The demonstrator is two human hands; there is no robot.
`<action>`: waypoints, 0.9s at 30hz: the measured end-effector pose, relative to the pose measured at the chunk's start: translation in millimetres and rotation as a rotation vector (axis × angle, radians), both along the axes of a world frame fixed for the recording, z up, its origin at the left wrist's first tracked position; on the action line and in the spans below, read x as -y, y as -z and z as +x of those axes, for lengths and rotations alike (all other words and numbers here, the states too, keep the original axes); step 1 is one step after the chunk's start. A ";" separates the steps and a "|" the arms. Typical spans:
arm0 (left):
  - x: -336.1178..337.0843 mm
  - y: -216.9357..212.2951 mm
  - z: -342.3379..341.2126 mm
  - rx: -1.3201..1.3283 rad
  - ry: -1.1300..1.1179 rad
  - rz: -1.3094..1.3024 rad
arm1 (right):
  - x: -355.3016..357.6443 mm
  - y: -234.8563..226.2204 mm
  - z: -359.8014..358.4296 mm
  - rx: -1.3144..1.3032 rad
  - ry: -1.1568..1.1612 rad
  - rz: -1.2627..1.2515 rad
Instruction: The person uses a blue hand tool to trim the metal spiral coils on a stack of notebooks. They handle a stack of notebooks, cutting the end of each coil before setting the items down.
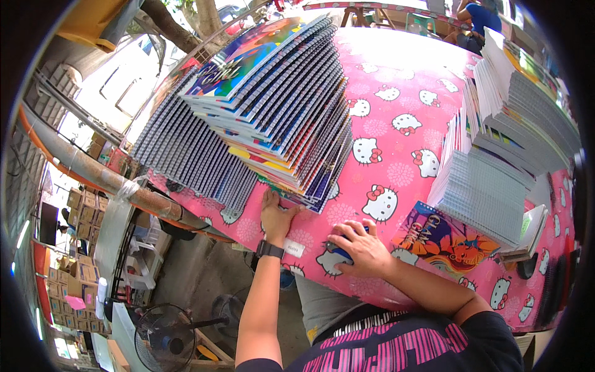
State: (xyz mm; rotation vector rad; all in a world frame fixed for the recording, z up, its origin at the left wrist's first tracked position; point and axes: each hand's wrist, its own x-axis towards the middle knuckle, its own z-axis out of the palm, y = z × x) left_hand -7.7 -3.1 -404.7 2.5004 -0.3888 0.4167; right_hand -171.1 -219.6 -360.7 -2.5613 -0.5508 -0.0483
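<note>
My left hand (274, 215) lies flat on the pink cartoon-cat tablecloth (403, 133), its fingers pressed against the near bottom edge of a tall leaning stack of colourful spiral notebooks (279, 105). A dark watch sits on that wrist. My right hand (361, 247) rests palm down on the cloth near the table's front edge, covering a small blue object (338, 252) whose kind I cannot tell. A single notebook with an orange and purple cartoon cover (447, 237) lies just right of my right hand.
A fanned row of grey spiral notebooks (180, 146) lines the table's left edge. Tall stacks of white-paged notebooks (502, 136) fill the right side. Below left are a floor fan (167, 338), cardboard boxes (77, 204) and a metal pole (93, 170). A person in blue (477, 18) sits far behind.
</note>
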 end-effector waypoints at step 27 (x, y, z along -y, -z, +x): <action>17.0 -10.3 -8.2 -0.131 0.141 0.070 | 1.7 -1.7 14.7 -0.069 -0.018 0.072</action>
